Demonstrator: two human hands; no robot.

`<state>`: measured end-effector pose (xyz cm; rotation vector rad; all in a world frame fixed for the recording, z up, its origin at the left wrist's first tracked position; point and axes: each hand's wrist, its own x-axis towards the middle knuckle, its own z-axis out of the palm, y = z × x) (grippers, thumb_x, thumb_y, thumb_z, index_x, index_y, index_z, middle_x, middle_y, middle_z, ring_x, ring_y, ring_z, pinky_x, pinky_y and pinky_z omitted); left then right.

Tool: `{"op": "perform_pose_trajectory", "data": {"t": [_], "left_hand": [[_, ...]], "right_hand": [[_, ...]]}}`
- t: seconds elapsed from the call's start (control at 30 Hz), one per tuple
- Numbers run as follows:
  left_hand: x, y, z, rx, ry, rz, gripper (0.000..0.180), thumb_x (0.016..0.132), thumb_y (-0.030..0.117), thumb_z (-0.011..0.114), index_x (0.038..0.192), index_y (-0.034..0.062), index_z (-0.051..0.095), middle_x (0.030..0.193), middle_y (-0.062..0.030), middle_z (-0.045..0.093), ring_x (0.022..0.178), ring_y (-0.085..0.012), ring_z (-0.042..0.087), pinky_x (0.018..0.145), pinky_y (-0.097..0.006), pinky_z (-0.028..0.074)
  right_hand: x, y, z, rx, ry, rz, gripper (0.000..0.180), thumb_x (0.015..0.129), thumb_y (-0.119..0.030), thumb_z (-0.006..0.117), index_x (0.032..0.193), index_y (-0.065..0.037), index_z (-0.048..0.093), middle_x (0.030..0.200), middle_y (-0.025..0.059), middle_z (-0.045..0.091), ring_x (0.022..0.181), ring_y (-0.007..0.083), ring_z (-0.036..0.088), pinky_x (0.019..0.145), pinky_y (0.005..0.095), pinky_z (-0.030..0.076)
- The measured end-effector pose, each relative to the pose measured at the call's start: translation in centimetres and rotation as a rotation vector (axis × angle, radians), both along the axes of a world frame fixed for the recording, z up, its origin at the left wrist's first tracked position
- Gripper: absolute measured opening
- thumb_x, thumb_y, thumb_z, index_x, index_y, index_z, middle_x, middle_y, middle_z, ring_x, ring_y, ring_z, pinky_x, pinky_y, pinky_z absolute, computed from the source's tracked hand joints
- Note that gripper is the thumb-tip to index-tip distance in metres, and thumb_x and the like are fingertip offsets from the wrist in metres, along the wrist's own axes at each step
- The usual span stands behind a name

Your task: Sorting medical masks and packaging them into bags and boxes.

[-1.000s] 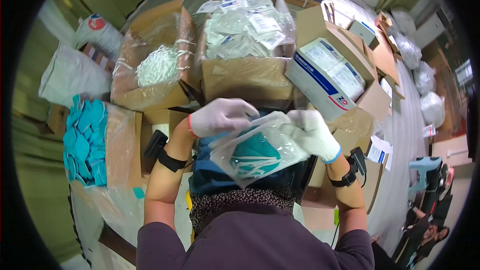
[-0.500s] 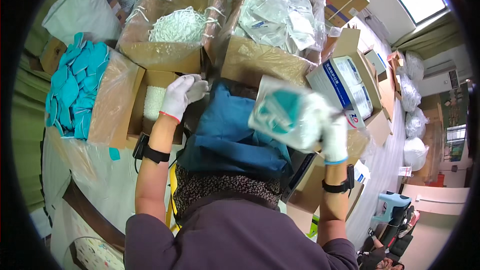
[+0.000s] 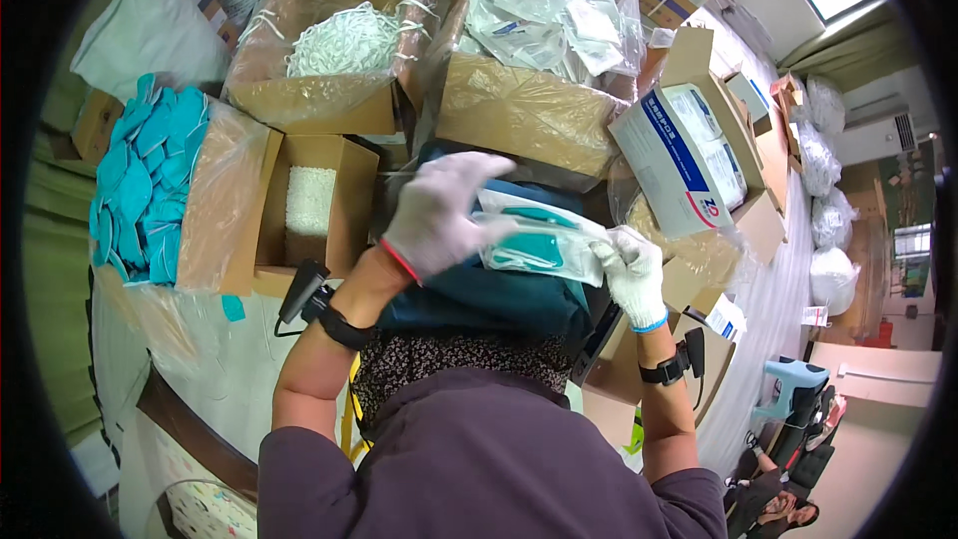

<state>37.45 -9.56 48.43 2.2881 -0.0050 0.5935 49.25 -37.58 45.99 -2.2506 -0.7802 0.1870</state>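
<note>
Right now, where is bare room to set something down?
Bare grey floor at right, between brown cardboard cartons, the light blue plastic stool and whitish plastic bags. Crowded: ahead of the white-gloved left hand, where open cartons stand close.

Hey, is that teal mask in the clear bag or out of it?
In: the teal mask shows through the clear bag, whose right end your right hand pinches. I cannot tell whether it's sealed.

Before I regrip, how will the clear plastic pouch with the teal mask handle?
The pouch is probably light: the right hand pinches only its edge. Its sheen suggests slippery film, its creases some floppiness.
</note>
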Motion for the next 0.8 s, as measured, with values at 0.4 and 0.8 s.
{"op": "perform_pose_trajectory", "data": {"t": [0.4,0.8], "left_hand": [[2.7,-8.6,-6.9,0.226,0.463,-0.275,0.078,0.070,0.042,0.080,0.133,0.0101,0.047,0.101,-0.0148,0.066,0.090,-0.0326,0.068,0.077,-0.043,0.055],[3.6,-8.8,-7.3,0.280,0.308,-0.322,0.080,0.067,0.040,0.083,0.133,0.0087,0.049,0.109,-0.0155,0.065,0.091,-0.0333,0.067,0.081,-0.040,0.054]], "right_hand": [[-1.2,-2.5,-5.8,0.191,0.104,0.008,0.015,0.084,0.000,0.069,0.098,0.001,0.069,0.090,0.0138,0.067,0.082,0.0254,0.066,0.074,0.0313,0.053],[-1.6,-2.3,-3.9,0.150,-0.231,0.151,0.021,0.078,-0.009,0.074,0.099,-0.008,0.070,0.090,0.0090,0.069,0.076,0.0266,0.068,0.067,0.0332,0.054]]}}
